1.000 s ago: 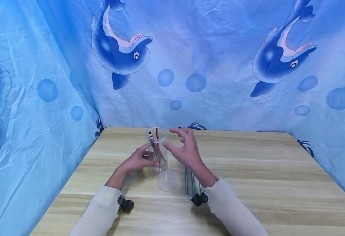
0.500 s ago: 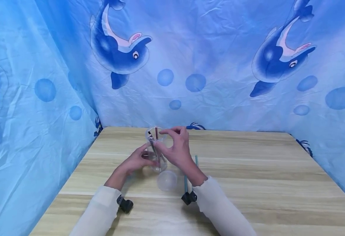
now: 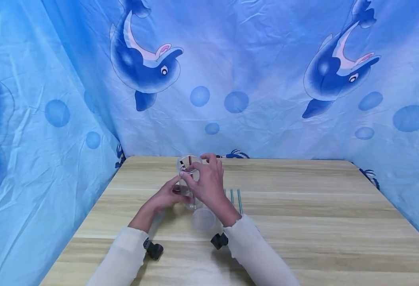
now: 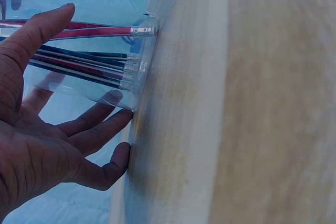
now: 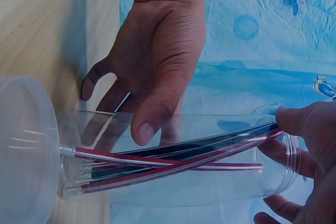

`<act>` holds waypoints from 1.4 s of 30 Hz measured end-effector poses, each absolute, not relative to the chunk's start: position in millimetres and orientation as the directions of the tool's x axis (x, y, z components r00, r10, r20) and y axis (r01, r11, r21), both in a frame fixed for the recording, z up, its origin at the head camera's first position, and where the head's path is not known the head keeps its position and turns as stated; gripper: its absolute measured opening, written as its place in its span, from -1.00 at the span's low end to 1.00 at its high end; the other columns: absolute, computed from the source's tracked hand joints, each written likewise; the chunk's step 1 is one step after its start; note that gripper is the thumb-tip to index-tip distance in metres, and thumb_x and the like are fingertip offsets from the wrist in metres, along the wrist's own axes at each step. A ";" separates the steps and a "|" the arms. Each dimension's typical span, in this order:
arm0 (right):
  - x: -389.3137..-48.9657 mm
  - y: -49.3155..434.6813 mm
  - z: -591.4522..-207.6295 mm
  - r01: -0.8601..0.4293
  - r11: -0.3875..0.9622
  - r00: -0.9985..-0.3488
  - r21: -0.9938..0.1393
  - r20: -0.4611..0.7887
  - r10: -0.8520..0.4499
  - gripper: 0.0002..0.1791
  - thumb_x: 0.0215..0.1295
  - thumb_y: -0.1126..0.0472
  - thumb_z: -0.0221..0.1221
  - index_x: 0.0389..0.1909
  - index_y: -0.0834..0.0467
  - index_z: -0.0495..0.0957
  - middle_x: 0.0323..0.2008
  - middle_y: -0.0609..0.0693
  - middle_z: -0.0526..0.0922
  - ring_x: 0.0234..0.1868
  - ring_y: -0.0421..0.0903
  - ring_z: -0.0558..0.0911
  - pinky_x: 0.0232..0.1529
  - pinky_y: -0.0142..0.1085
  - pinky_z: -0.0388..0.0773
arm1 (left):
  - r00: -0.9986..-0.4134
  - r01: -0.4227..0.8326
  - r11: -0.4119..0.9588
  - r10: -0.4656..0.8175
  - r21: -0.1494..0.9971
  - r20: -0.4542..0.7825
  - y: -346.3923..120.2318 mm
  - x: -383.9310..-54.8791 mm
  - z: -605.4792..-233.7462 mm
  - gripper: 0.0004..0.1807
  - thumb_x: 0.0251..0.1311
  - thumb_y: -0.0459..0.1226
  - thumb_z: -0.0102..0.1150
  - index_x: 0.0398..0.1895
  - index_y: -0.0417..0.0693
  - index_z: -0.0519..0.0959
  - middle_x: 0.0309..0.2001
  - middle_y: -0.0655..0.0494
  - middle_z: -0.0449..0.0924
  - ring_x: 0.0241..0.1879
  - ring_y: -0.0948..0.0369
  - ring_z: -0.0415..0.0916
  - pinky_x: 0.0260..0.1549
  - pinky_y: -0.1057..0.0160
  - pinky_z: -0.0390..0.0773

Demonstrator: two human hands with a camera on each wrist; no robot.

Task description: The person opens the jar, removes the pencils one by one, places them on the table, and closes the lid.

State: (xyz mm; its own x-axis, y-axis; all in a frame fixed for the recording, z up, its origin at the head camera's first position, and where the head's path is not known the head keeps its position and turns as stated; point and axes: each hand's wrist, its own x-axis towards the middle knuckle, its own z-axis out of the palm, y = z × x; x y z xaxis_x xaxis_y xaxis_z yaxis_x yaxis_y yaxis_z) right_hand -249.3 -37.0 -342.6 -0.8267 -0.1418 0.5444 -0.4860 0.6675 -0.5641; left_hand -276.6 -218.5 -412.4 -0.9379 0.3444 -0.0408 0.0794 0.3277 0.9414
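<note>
A clear plastic jar (image 3: 197,186) stands upright on the table, holding several pencils (image 5: 173,169), some red-striped and some dark, eraser ends down. My left hand (image 3: 167,197) grips its lower part, thumb at the front and fingers round the far side. At the top, my right hand (image 3: 206,178) curls over the rim. Its thumb touches the rim beside the pencils' upper ends, and its index finger crosses the mouth in the head view. In the right wrist view the other fingers (image 5: 281,208) show past the jar's edge. A round translucent lid (image 3: 203,219) lies just in front of the jar.
Several teal pencils (image 3: 239,200) lie side by side on the wooden table (image 3: 320,222), right of the jar and partly hidden by the right forearm. A blue dolphin-print cloth (image 3: 266,131) hangs behind the table and along its left side.
My right hand has moved left from beside the jar's rim onto it, its fingers drawing closer round the mouth. The left hand keeps its grip, and more of the teal pencils' far ends shows.
</note>
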 end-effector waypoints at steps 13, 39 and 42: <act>-250.4 -38.1 -343.2 -0.496 0.647 -0.821 -0.580 0.555 -0.133 -0.75 0.23 -0.07 0.36 -0.29 0.04 0.77 0.17 0.16 0.40 0.20 0.13 0.33 0.14 0.02 0.29 | -0.939 0.055 0.332 0.339 0.942 -0.064 -218.6 -278.0 -411.5 -0.04 0.08 -0.28 0.49 0.53 0.36 0.20 0.36 -0.13 0.34 0.26 -0.16 0.35 0.19 -0.21 0.28; -247.9 -39.9 -341.0 -0.498 0.449 -0.840 -0.742 0.541 -0.037 -0.89 0.17 0.12 0.36 -0.32 0.04 0.73 0.15 0.14 0.35 0.19 0.06 0.30 0.12 0.02 0.35 | -0.945 0.038 0.344 0.318 0.938 -0.078 -216.8 -277.5 -411.6 0.00 0.04 -0.24 0.52 0.53 0.41 0.19 0.44 -0.07 0.24 0.33 -0.19 0.27 0.25 -0.32 0.19; -247.4 -41.3 -339.8 -0.520 0.416 -0.828 -0.746 0.560 -0.030 -0.92 0.17 0.15 0.35 -0.33 0.05 0.73 0.13 0.14 0.35 0.19 0.06 0.31 0.10 0.02 0.36 | -0.944 0.041 0.345 0.320 0.938 -0.077 -217.5 -277.1 -410.9 0.00 0.04 -0.22 0.53 0.53 0.40 0.19 0.44 -0.07 0.25 0.34 -0.20 0.26 0.24 -0.33 0.20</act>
